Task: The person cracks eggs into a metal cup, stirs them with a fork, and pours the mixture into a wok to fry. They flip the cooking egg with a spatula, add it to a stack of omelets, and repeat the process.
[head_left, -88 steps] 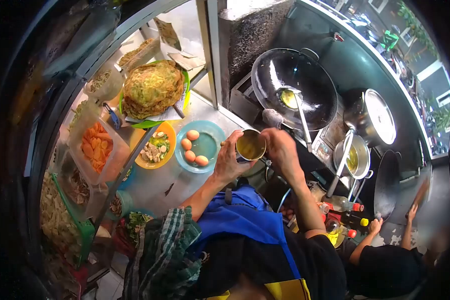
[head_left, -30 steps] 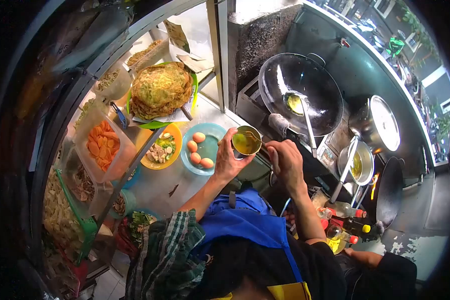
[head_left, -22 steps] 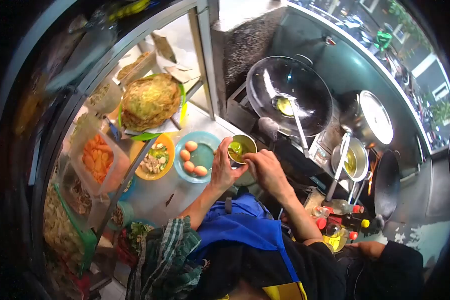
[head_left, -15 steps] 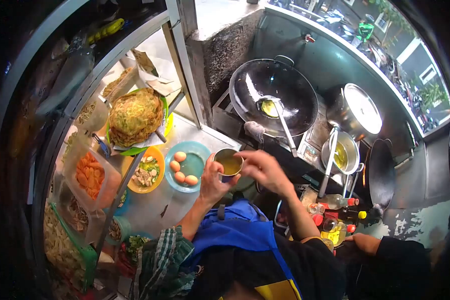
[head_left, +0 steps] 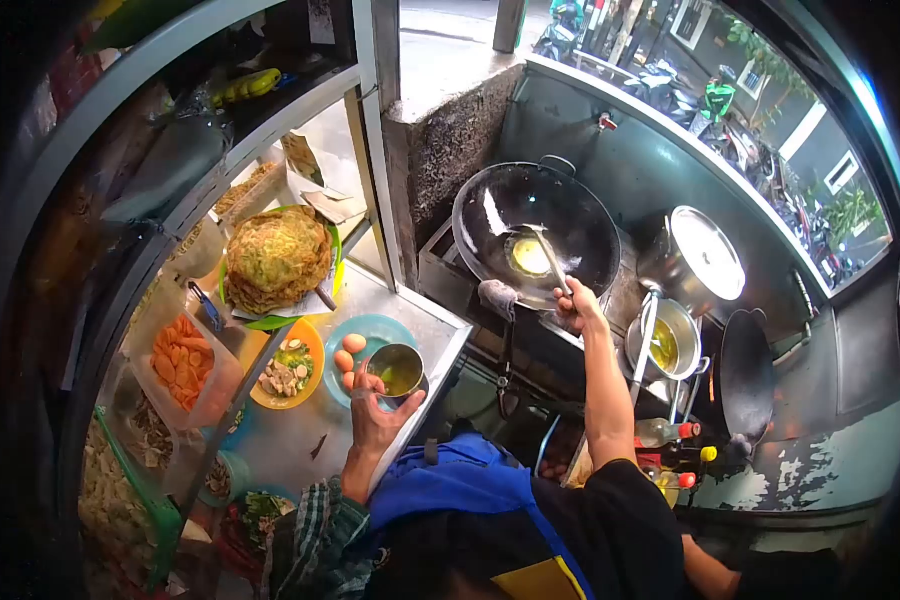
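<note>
My left hand (head_left: pixel 375 425) grips a metal cup (head_left: pixel 410 355) with yellowish liquid in it, held over the blue plate (head_left: pixel 385 325). Several brown eggs (head_left: pixel 354 343) lie on that plate, partly hidden by the cup and fingers. My right hand (head_left: pixel 582 305) is closed round the handle of a long-handled metal wok utensil (head_left: pixel 548 250); the shape of its head is hard to make out. The utensil reaches into the black wok (head_left: pixel 595 225), where a small yellow portion of what looks like egg (head_left: pixel 530 257) lies at the bottom.
On the left stand a stack of fried omelettes (head_left: pixel 280 255), an orange bowl (head_left: pixel 315 370) of chopped food and a tub of carrots (head_left: pixel 182 360). At right are a lidded pot (head_left: pixel 705 250), an oil pan (head_left: pixel 670 335) and bottles (head_left: pixel 665 432). Another person's arm (head_left: pixel 710 570) shows below.
My right hand has left the cup and taken the utensil's handle in the wok. My left hand has moved the cup left, over the egg plate. The view has shifted slightly.
</note>
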`<state>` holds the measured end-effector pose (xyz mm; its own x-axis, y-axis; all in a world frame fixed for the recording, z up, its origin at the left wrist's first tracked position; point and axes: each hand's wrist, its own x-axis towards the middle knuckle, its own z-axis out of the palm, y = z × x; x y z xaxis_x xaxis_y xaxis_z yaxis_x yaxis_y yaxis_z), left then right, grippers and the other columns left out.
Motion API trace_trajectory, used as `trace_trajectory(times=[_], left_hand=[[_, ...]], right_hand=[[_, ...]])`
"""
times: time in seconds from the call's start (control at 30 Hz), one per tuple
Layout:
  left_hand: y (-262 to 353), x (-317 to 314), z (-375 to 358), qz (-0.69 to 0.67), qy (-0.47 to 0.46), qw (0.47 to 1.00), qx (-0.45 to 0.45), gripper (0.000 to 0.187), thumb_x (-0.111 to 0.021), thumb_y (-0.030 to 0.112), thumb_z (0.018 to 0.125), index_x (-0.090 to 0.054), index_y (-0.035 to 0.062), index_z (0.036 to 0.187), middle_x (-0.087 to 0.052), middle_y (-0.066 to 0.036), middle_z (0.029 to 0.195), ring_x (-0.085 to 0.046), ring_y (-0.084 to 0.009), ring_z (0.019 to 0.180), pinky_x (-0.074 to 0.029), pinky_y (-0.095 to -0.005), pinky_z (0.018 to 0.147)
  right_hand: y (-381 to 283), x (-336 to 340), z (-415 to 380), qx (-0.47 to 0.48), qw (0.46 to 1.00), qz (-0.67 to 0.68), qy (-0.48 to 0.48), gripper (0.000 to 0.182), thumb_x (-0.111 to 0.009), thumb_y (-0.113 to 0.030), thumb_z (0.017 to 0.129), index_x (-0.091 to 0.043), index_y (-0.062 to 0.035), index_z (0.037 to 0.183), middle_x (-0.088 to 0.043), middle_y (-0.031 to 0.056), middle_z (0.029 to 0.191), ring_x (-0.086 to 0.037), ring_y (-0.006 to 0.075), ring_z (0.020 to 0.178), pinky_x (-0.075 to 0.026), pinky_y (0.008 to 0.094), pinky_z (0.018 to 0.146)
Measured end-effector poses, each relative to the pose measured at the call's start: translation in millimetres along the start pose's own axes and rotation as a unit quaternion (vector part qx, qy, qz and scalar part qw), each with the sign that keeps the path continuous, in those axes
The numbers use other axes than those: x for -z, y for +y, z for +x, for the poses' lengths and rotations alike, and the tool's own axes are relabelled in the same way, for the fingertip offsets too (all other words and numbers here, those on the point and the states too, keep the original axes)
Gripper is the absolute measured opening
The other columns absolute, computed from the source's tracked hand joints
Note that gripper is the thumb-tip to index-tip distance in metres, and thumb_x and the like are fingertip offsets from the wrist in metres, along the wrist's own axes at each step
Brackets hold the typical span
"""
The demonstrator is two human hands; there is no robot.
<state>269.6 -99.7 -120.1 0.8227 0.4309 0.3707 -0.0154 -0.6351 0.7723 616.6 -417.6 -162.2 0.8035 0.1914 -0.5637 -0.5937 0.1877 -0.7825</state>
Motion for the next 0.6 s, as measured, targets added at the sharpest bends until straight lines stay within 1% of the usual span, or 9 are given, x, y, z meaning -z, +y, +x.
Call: trace_trajectory(times=[0.03,0.1,0.13,0.2,0.23,0.3,0.37,0.47,0.6], left_hand=[[-2,0,0,-0.001,0.003,1.0,-0.002,0.104,-0.094,0.027,0.064,-0.036,-0.0051,0.143,-0.047,-0.006,0.085,-0.051,-0.0213,0.081,-0.046,-0.037,0.075],[-11,0,-4,0.034,0.032,0.998,-0.038,0.104,-0.093,0.028,0.063,-0.036,-0.0045,0.144,-0.046,-0.006,0.085,-0.051,-0.0198,0.081,-0.045,-0.0358,0.075],[-7,3,-7,-0.002,0.036,0.999,-0.011,0.105,-0.093,0.028,0.064,-0.035,-0.0039,0.145,-0.046,-0.005,0.085,-0.05,-0.0186,0.081,-0.045,-0.0344,0.075],[-14,3,-11,-0.002,0.033,0.999,-0.008,0.106,-0.093,0.028,0.064,-0.034,-0.0036,0.145,-0.045,-0.004,0.085,-0.05,-0.0184,0.081,-0.044,-0.0343,0.075],[-16,2,-13,-0.003,0.031,1.0,-0.007,0.106,-0.093,0.029,0.064,-0.034,-0.0032,0.146,-0.045,-0.004,0.086,-0.049,-0.0181,0.081,-0.044,-0.0342,0.075],[-15,3,-15,-0.005,0.024,1.0,0.007,0.106,-0.093,0.028,0.064,-0.034,-0.0033,0.146,-0.045,-0.004,0.086,-0.049,-0.0181,0.081,-0.044,-0.0342,0.075],[-15,3,-14,-0.007,0.017,1.0,0.018,0.107,-0.094,0.028,0.063,-0.033,-0.0035,0.146,-0.045,-0.004,0.086,-0.049,-0.0181,0.081,-0.044,-0.0342,0.075],[-13,-2,-14,-0.021,0.017,0.999,0.034,0.106,-0.094,0.029,0.064,-0.033,-0.0037,0.145,-0.045,-0.005,0.089,-0.048,-0.0185,0.081,-0.044,-0.035,0.076],[-10,-3,-11,0.008,0.027,1.0,-0.015,0.105,-0.093,0.03,0.065,-0.033,-0.0063,0.144,-0.048,-0.007,0.089,-0.05,-0.021,0.08,-0.046,-0.037,0.075]], right_hand=[[-15,0,1,-0.003,0.998,-0.026,-0.05,0.022,-0.049,-0.03,0.102,-0.06,-0.0119,0.108,-0.061,0.0001,0.075,-0.045,0.0063,0.046,-0.043,0.0253,0.045],[-43,0,-16,0.065,0.981,-0.183,-0.017,0.021,-0.053,-0.025,0.099,-0.062,-0.0126,0.112,-0.059,-0.0005,0.073,-0.046,0.007,0.048,-0.044,0.0256,0.045],[-60,14,-10,0.104,0.936,-0.334,-0.032,0.024,-0.056,-0.024,0.096,-0.062,-0.0124,0.116,-0.063,0.003,0.077,-0.055,0.0125,0.056,-0.049,0.0291,0.05],[-94,24,-11,0.145,0.779,-0.61,-0.005,0.034,-0.061,-0.022,0.09,-0.063,-0.0127,0.123,-0.071,0.0092,0.091,-0.068,0.0231,0.078,-0.056,0.0356,0.067],[-120,15,-34,0.147,0.67,-0.727,0.035,0.039,-0.063,-0.021,0.087,-0.064,-0.0131,0.125,-0.074,0.0119,0.101,-0.072,0.0281,0.094,-0.058,0.0387,0.079],[-154,-1,-62,0.104,0.612,-0.782,0.054,0.045,-0.066,-0.02,0.08,-0.068,-0.0172,0.125,-0.072,0.0106,0.117,-0.067,0.0296,0.114,-0.052,0.0389,0.097],[-177,-23,-89,0.104,0.494,-0.863,0.029,0.041,-0.071,-0.016,0.075,-0.074,-0.0215,0.116,-0.073,0.0077,0.114,-0.068,0.0284,0.109,-0.055,0.0382,0.093],[-193,-32,-95,0.103,0.463,-0.88,0.017,0.048,-0.078,-0.016,0.066,-0.076,-0.0219,0.113,-0.075,0.0073,0.11,-0.071,0.0275,0.103,-0.057,0.0372,0.091],[-197,-42,-87,0.051,0.487,-0.871,-0.041,0.051,-0.079,-0.018,0.067,-0.074,-0.0228,0.118,-0.074,0.0068,0.114,-0.07,0.0265,0.106,-0.056,0.0381,0.092]])
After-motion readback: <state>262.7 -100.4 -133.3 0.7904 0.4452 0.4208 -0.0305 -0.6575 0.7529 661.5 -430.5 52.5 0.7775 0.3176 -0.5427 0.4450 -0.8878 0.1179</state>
